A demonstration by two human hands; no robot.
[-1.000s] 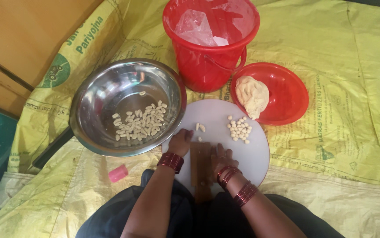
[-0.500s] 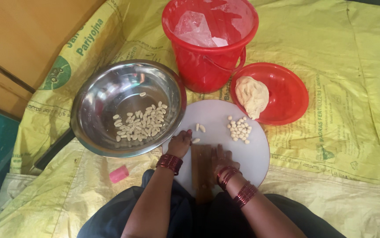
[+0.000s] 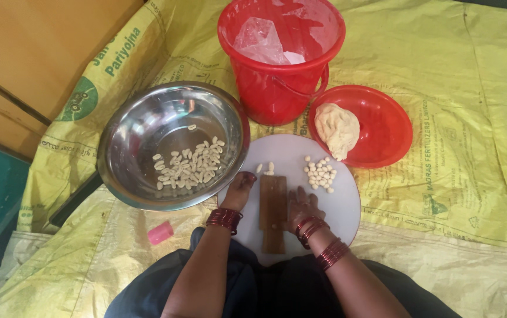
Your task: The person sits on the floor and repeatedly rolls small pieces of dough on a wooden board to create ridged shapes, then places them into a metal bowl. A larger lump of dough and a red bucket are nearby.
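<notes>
Flat between both hands, wooden paddle (image 3: 273, 206) points straight away, handle nearest.

**Small dough pieces shaped on a round white board**

A round white board (image 3: 300, 159) is laid on a yellow printed sheet (image 3: 477, 118), and a ridged wooden paddle (image 3: 273, 203) is set across its near half. The left hand (image 3: 238, 189) is pressed at the board's left edge, just beside the paddle; the right hand (image 3: 301, 206) is rested against the paddle's right side. Small dough pieces (image 3: 320, 173) are heaped near the board's far right edge. A steel bowl (image 3: 125, 147) holding shaped pieces (image 3: 188, 166) is placed touching the board's left edge. A red bucket (image 3: 265, 88) and a red plate (image 3: 383, 123) bearing a dough lump (image 3: 336, 128) are seen beyond the board. A pink object (image 3: 160, 232) lies on the sheet near the left arm.
</notes>
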